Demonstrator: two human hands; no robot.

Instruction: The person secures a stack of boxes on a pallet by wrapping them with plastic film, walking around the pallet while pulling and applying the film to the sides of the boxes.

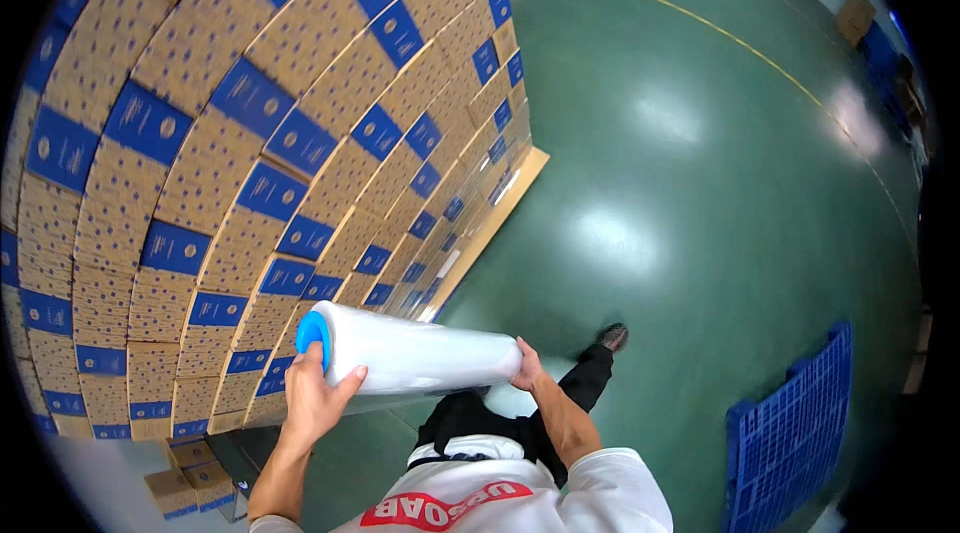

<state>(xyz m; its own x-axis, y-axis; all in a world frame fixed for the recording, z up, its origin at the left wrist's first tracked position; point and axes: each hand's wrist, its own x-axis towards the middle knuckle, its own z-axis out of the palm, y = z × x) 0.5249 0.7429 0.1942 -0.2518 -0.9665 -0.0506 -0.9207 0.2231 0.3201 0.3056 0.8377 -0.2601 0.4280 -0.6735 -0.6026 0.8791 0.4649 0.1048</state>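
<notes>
A large roll of clear stretch film point(420, 348) lies across in front of my body, held level between both hands. My left hand point(318, 398) grips its left end, with fingers in the blue core point(312, 335) and the thumb on the film. At the other end my right hand point(527, 368) is closed on the roll's right end; part of its fingers is hidden behind it. Close on the left rises a tall stack of brown cartons point(250, 183) with blue panels. Clear film covers the stack's lowest rows, near the wooden pallet point(490, 228).
A blue plastic pallet point(790, 433) is at the lower right. Several more cartons point(190, 478) stand at the lower left. Across the green floor point(660, 233) runs a curved-looking yellow line point(700, 21). Cartons and dark items point(880, 53) sit along the far right.
</notes>
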